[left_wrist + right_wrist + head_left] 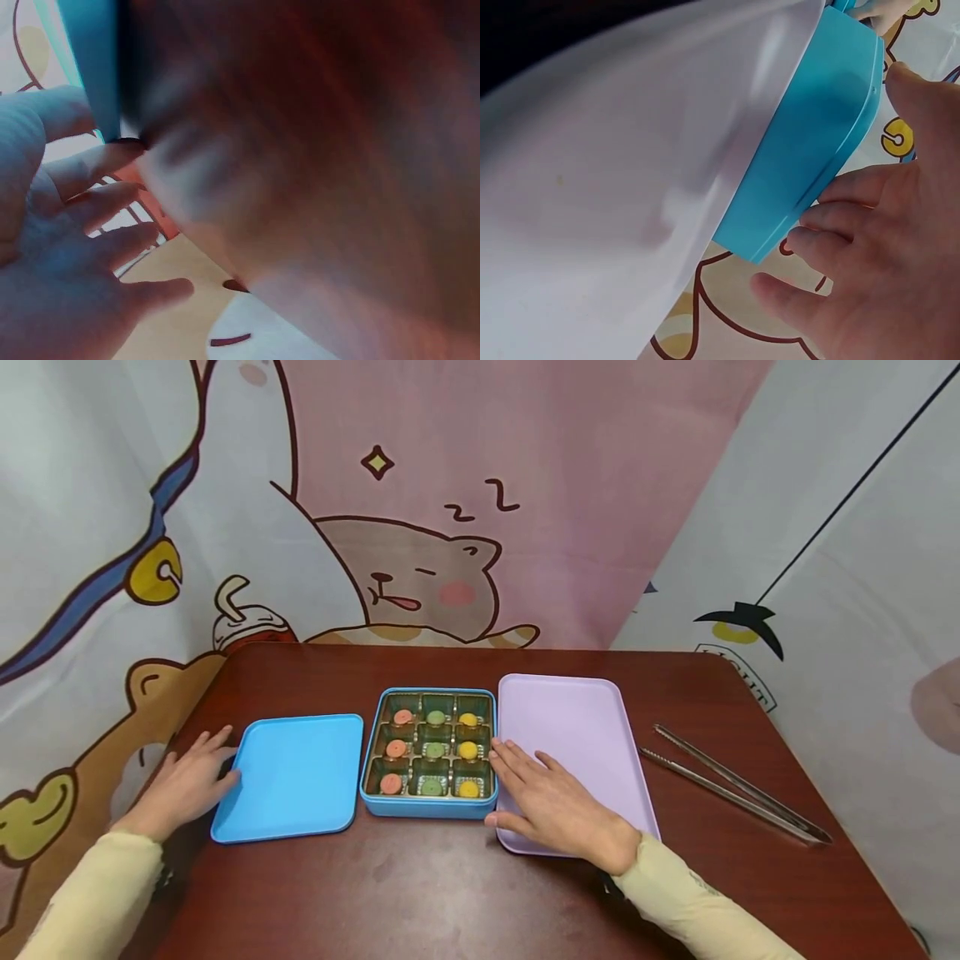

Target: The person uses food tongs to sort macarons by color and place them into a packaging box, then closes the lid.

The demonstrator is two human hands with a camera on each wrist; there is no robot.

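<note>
At the left side of a flat blue square lid (292,777) is my left hand (183,787), fingers spread, thumb and fingertips right at the rim. In the left wrist view, the fingers of that hand (82,217) extend beside the lid's edge (94,67). A blue box (429,808) stands in the middle, with a divided insert holding small pink, green and yellow round pieces, such as this yellow one (468,750). My right hand (555,802) reaches over a lilac tray (577,718), its straight fingers against the right wall of the box (810,142).
Metal tongs (810,832) lie spread on the right of the dark red-brown table (442,893). A curtain (600,460) with cartoon prints hangs behind the table and along its sides.
</note>
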